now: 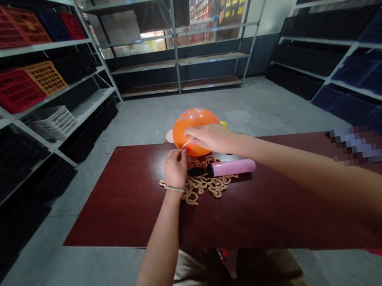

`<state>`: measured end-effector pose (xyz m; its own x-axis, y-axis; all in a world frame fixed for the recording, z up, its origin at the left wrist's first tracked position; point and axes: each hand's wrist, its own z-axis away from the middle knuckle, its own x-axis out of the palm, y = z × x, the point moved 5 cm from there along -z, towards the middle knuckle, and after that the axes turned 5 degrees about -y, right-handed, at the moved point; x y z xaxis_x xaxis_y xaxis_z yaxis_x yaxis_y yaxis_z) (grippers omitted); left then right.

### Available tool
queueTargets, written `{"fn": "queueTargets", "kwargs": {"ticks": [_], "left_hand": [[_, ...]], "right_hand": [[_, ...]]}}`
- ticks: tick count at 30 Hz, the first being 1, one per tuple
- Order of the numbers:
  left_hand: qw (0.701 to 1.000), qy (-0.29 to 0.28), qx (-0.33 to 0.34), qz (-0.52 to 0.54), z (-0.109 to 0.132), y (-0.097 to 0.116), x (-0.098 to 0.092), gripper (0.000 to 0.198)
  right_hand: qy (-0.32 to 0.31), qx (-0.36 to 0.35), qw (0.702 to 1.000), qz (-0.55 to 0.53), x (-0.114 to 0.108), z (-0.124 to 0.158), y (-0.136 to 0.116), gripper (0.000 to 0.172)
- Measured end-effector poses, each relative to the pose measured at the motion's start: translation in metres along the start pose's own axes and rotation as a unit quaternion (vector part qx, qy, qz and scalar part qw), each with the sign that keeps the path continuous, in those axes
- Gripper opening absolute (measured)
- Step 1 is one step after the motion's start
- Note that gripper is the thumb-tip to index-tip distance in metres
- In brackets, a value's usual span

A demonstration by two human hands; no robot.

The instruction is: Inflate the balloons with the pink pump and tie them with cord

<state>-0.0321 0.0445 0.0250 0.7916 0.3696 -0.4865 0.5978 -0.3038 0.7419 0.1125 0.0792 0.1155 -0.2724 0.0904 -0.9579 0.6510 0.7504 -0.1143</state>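
An inflated orange balloon rests at the far edge of the dark red table. My right hand is closed against its near side, with a thin pale strand running from the fingers toward my left hand. My left hand is pinched at the other end of that strand, just below and left of the balloon. Beneath both hands lies a pile of tan, curly strands. A pink hand pump with a black nozzle lies across the pile, its nozzle tip beside my left hand.
Pale and yellow round shapes show on either side of the balloon. A blurred, pixelated item lies at the table's right. Shelves with crates stand left and right, and a metal rack stands behind.
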Motion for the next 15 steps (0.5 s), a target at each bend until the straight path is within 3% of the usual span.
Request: {"fn": "queueTargets", "kwargs": {"ticks": [3, 5, 9, 15], "left_hand": [[0.989, -0.023, -0.102, 0.102, -0.003, -0.017, 0.006, 0.022], [0.960, -0.036, -0.174, 0.214, -0.003, -0.027, 0.014, 0.025], [0.903, -0.030, -0.230, 0.362, -0.002, -0.032, 0.021, 0.024], [0.898, -0.021, -0.237, 0.372, -0.003, -0.030, 0.016, 0.020]], "right_hand": [[-0.030, -0.013, 0.995, -0.089, 0.004, 0.008, -0.007, 0.021], [-0.025, -0.036, 0.992, -0.114, 0.009, 0.011, -0.012, 0.022], [-0.001, -0.043, 0.999, 0.010, 0.022, 0.015, -0.014, 0.022], [0.030, -0.050, 0.980, 0.192, 0.038, 0.015, -0.014, 0.035]]}}
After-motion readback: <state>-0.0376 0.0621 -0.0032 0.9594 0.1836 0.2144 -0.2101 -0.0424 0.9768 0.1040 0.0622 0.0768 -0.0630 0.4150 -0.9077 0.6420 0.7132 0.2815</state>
